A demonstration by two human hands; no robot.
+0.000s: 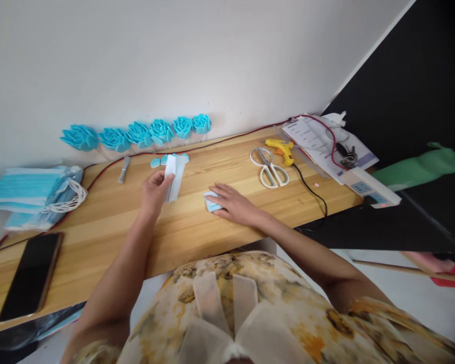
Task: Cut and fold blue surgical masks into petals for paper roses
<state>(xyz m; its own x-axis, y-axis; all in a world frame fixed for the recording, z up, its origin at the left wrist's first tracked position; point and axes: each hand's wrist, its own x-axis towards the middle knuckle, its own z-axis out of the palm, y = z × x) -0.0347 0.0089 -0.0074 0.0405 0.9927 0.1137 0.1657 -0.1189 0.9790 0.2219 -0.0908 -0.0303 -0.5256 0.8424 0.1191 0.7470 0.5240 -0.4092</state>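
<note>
Your flowery top [288,313] is closest, right by the edge of the wooden table [182,242]. Your left hand [155,189] is pinched closed, with thumb and fingers holding a white strip [176,174] over the table. Small blue bits [155,162] lie just behind it. Your right hand [235,202] is flat and loose, its fingers stretched out, resting on a little pale blue piece [212,203] on the table. Beyond that hand are white scissors [273,174], next to a yellow glue gun [284,150]. Six blue flowers [161,131] stand in a row by the wall [167,60]
</note>
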